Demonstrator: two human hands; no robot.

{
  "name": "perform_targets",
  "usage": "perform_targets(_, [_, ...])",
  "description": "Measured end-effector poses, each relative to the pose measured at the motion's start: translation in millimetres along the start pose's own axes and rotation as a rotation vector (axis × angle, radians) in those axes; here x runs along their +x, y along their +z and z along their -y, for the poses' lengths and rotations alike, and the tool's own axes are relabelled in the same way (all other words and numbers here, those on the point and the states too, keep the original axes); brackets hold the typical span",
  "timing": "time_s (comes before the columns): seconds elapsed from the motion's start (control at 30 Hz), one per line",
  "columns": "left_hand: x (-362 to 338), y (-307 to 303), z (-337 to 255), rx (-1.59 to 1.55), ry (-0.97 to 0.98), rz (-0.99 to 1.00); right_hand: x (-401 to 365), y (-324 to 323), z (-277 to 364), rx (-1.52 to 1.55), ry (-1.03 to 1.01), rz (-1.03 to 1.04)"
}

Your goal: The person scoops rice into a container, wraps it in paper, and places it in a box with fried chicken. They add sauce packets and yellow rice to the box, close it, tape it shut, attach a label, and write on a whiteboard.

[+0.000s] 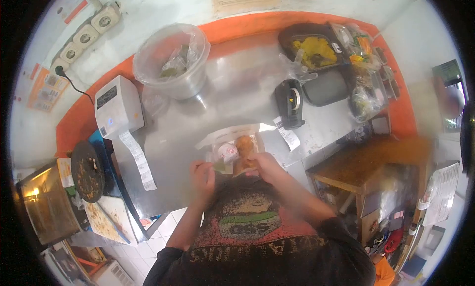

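Observation:
An open paper food box (217,136) sits at the steel table's near edge, close against my body. Inside it lie a white wrapped bundle with red print (227,152) and a golden-brown fried piece (244,143). My right hand (263,167) grips the box's near right corner, thumb on top, beside a brown part that I cannot make out. At the near left side, the curled fingers of my left hand (202,177) pinch a small green, filmy piece (220,166) next to the white bundle.
A label printer (118,108) with a long paper strip (139,162) stands left. Behind is a clear plastic tub (170,80) with bags inside. To the right are a black tape dispenser or stapler-like device (290,105), a printed slip (288,136), a yellow food tray (311,51) and a wooden table (368,162).

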State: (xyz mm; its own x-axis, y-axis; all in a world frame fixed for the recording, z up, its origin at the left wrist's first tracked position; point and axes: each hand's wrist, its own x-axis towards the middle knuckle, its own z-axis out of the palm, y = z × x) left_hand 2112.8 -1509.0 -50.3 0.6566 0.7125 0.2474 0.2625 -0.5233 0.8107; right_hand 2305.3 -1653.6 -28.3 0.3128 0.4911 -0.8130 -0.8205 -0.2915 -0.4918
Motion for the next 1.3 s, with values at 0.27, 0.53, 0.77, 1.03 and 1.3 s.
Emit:
perform_targets(0.27, [22, -2, -15, -0.035, 0.047, 0.098, 16, -6, -8, 0.007, 0.277, 0.013])
perform_targets(0.53, [19, 22, -20, -0.171, 0.171, 0.326, 3, -57, -6, 0.003, 0.02, -0.077])
perform_targets(0.77, [6, 54, 14, -0.037, 0.32, 0.11, -4, -84, -17, 0.097, -0.055, -0.116])
perform_targets(1.03, [7, 49, 7, 0.177, 0.38, 0.238, -12, -88, -15, 0.077, -0.113, -0.169])
perform_targets(1.3, [3, 50, 6, 0.441, 0.391, 0.243, 0, -160, 22, 0.317, -0.346, -0.338])
